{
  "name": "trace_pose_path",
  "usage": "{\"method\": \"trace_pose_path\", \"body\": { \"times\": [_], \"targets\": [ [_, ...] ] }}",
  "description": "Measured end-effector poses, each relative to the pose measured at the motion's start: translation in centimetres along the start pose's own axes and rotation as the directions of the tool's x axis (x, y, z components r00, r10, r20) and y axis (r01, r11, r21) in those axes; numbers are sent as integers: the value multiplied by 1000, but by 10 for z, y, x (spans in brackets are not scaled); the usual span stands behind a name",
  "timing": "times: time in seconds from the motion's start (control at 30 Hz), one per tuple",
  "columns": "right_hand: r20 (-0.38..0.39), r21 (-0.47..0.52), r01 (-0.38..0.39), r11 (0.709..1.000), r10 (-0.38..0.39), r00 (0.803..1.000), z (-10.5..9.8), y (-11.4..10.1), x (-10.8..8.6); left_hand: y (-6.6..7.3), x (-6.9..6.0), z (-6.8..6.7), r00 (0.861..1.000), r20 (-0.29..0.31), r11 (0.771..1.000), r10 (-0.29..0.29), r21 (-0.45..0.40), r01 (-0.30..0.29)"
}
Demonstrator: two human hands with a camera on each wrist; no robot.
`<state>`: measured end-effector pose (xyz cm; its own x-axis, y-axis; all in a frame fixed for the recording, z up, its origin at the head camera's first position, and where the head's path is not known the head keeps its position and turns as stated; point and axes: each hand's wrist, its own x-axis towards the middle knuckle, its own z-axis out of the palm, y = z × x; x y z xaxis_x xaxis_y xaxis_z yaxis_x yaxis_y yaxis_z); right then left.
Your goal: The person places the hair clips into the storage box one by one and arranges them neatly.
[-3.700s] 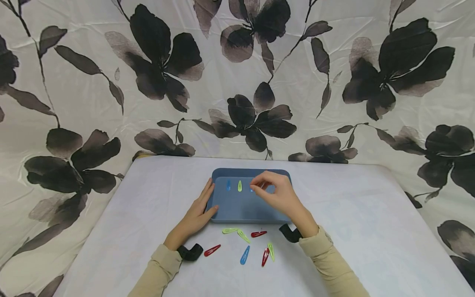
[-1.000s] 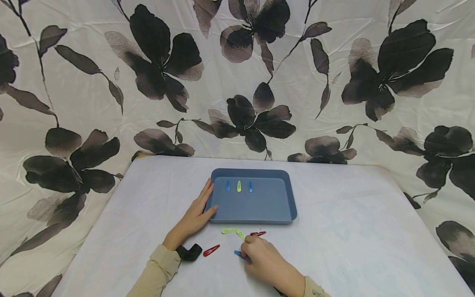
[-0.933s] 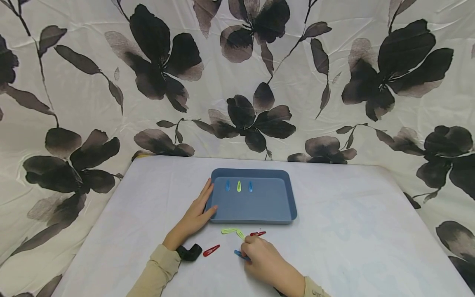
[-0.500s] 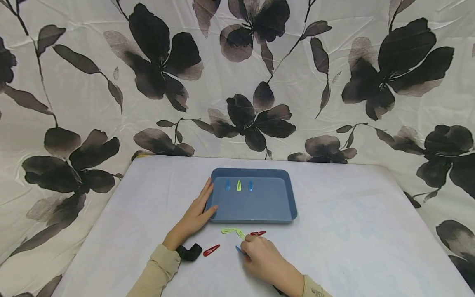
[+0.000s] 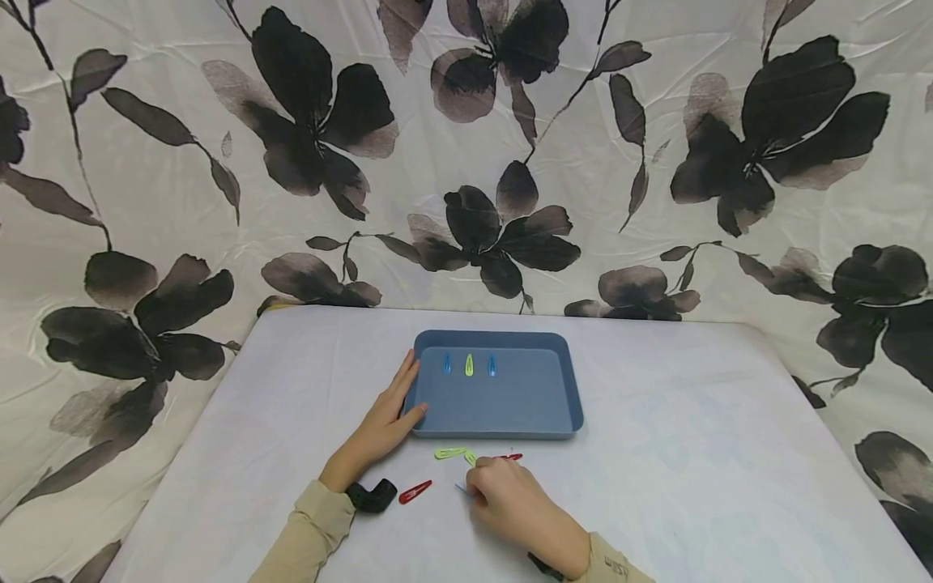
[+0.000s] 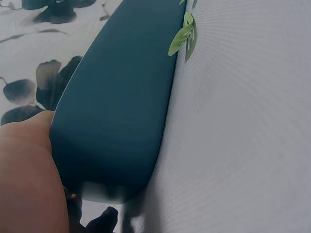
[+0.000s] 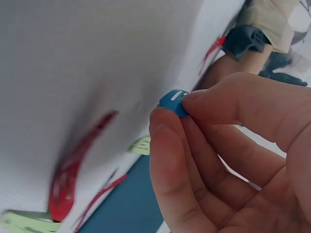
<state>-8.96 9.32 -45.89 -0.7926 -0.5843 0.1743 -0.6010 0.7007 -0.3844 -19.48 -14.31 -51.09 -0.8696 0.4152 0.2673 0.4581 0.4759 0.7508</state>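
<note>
My left hand (image 5: pixel 381 423) rests along the left side of the blue-grey tray (image 5: pixel 525 405), thumb and fingers fairly straight at its rim. In front of the tray, my right hand (image 5: pixel 516 504) pinches a blue snap hair clip (image 7: pixel 171 101) between thumb and fingers; in the head view only a sliver of it shows. Inside the tray, near its back side, a blue clip (image 5: pixel 447 363), a green clip (image 5: pixel 470 365) and another blue clip (image 5: pixel 492 366) stand in a row, spaced apart.
Between tray and hands lie a green clip (image 5: pixel 449 453), a second green clip (image 5: pixel 470 459) and a partly covered red clip (image 5: pixel 514 457). Another red clip (image 5: pixel 415 492) lies by the left wrist. A red clip (image 7: pixel 65 187) and a green clip (image 7: pixel 29 222) appear in the right wrist view.
My right hand has left the tray, where a second blue clip now lies, and gone to the loose clips. It has taken a blue clip, which turned in its fingers. The left hand stays put.
</note>
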Motion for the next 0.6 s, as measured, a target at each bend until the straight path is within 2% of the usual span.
{"method": "trace_pose_path", "body": {
  "times": [0.27,0.6],
  "targets": [
    [9,43,-5,999,5,1000,-9,-5,12,-1,-1,1,1000,-7,1000,-8,0,8],
    [1,132,-18,991,18,1000,-31,-6,28,1,0,0,1000,3,1000,-23,-1,23]
  ]
}}
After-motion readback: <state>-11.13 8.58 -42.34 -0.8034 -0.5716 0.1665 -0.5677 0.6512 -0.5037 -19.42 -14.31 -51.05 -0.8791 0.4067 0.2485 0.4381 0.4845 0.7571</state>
